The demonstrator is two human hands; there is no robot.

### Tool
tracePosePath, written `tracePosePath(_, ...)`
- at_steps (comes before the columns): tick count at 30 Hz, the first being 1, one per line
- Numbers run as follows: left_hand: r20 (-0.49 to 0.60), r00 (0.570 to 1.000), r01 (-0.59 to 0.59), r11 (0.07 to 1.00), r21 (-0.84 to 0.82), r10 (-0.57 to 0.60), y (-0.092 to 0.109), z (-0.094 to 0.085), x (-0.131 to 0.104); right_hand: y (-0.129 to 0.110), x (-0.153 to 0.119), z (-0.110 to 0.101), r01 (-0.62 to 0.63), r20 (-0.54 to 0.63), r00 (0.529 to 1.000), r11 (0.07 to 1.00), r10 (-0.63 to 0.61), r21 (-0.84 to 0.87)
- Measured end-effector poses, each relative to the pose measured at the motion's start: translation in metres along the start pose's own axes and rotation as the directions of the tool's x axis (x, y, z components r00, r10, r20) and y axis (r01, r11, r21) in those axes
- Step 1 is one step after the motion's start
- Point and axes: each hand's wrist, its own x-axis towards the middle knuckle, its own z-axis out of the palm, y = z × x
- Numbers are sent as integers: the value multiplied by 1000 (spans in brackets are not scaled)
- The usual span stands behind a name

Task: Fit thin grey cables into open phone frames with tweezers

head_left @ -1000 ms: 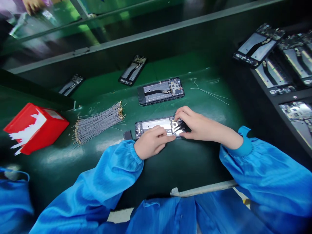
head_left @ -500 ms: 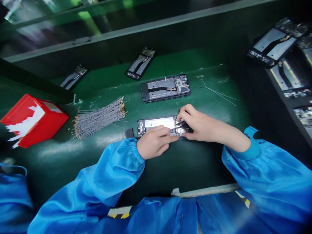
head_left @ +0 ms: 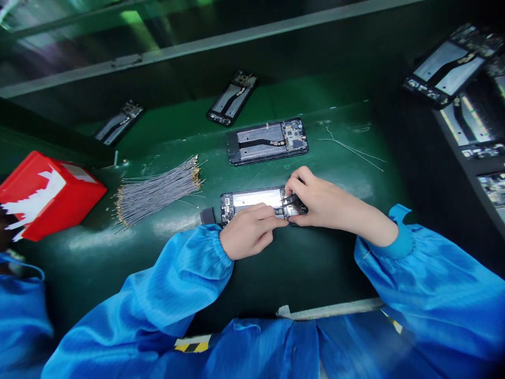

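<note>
An opened phone body (head_left: pixel 256 198) lies flat on the green bench in front of me. My left hand (head_left: pixel 250 230) rests over its lower left part, the index finger stretched along its near edge and the other fingers curled. At the phone's right end my right hand (head_left: pixel 310 197) grips that end between thumb and fingers, around a dark piece there; its exact shape is partly hidden. A small dark block (head_left: pixel 207 216) sits just left of the phone. Behind it lies a stack of phone bodies (head_left: pixel 267 142).
A bundle of thin grey cables (head_left: pixel 160 193) lies left, beside a red box (head_left: pixel 55 195). Loose wires (head_left: pixel 351 148) lie at back right. Two phone bodies (head_left: pixel 232 98) (head_left: pixel 119 122) lean at the back. More phones (head_left: pixel 450 68) are stacked far right. Another person's blue sleeve (head_left: pixel 23 316) shows at left.
The view has shifted slightly. My right hand's fingers have moved a little at the phone's right end, showing more of the dark piece. My left hand stays almost in place.
</note>
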Motion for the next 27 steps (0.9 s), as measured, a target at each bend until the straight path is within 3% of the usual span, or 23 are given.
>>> tracePosePath(9, -101, 995, -2, 995, -97, -8, -1, 0, 0, 0, 1, 0, 17, 0, 1000, 999, -17, -49)
tracePosePath(17, -109, 993, -48, 994, -95, 38, -3, 1, -1, 1, 3, 0, 24, -11, 1000, 996, -25, -92)
tracePosePath(23, -101, 993, -59, 997, -50, 54, -3, 2, -1, -12, 8, -5, -38, 32, 998, 965, 47, -259)
tracePosePath(27, -121, 992, -39, 998, -55, 32, -2, 2, -1, -11, 9, -5, 57, 25, 998, 969, -53, -241)
